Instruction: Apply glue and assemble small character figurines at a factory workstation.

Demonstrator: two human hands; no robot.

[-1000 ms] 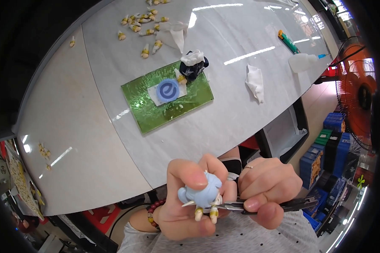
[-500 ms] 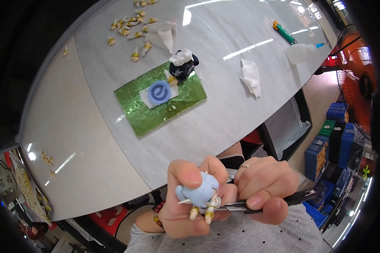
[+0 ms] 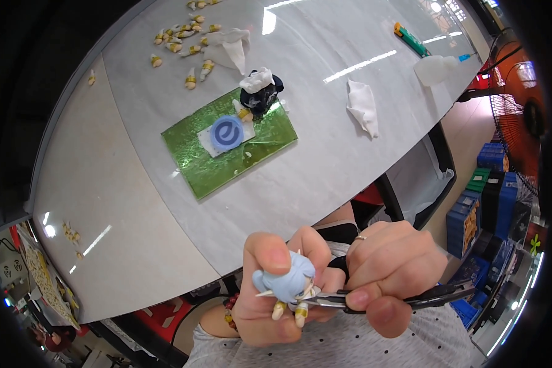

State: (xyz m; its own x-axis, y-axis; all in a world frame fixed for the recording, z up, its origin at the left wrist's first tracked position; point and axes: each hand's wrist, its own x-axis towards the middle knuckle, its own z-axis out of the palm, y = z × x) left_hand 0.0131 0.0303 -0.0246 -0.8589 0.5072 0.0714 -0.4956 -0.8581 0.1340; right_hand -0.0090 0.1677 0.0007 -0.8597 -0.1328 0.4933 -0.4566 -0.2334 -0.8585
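Note:
My left hand (image 3: pixel 260 300) pinches a small figurine (image 3: pixel 288 279) with pale blue hair, pointed ears and gold-banded limbs; thumb and fingers press about its head and body. In my right hand (image 3: pixel 392 270) is a slim black-handled craft knife (image 3: pixel 432 297). Its metal end reaches the figurine just below the face, close to a gold-banded arm. Whether the tip touches the body or only lies against it is too small to tell. The knife's middle is hidden by my right fingers. Both hands are over my lap, near the table edge.
On the table (image 3: pixel 135 202) lies a green plate (image 3: pixel 208 181) bearing a blue round piece (image 3: pixel 227 133) and a dark pot topped with white tissue (image 3: pixel 260 92). Several gold-banded parts (image 3: pixel 181 37), a cloth (image 3: pixel 363 107), a bottle (image 3: pixel 435 70) and a green-orange tool (image 3: pixel 413 40) lie farther off.
The knife's metal end has come closer to the figurine, under its face. My right hand has shifted slightly right and turned. The left still grips the figurine.

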